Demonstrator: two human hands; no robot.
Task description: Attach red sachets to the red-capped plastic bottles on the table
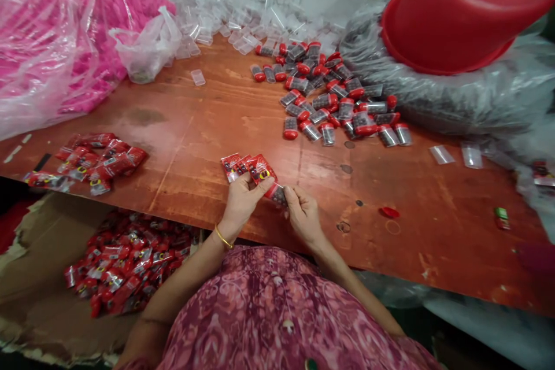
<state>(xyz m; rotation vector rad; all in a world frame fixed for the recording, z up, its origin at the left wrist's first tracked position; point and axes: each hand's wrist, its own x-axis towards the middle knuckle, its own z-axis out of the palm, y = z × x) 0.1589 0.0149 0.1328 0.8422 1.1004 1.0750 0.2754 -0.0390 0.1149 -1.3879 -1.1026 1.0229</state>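
My left hand [241, 199], with a gold bangle at the wrist, is closed on several fanned-out red printed plastic sachets [260, 166]. At the near end of the top sachet is a small clear red-capped container [276, 193] with dark contents. My right hand [303, 213] pinches this container's near end. How far the container sits inside the sachet I cannot tell. Beyond my hands lies a heap of similar red-capped containers [321, 101]. To the left is a small pile of filled red sachets [102, 162] on the wooden table [186, 121].
Below the table's left edge, a cardboard box [39, 277] holds many filled sachets [130, 260]. Clear empty containers [243, 34] lie along the wall. Pink goods in a plastic bag [78, 40] stand left; a red bucket [459, 17] rests on a bag at right. A red cap [389, 212] lies nearby.
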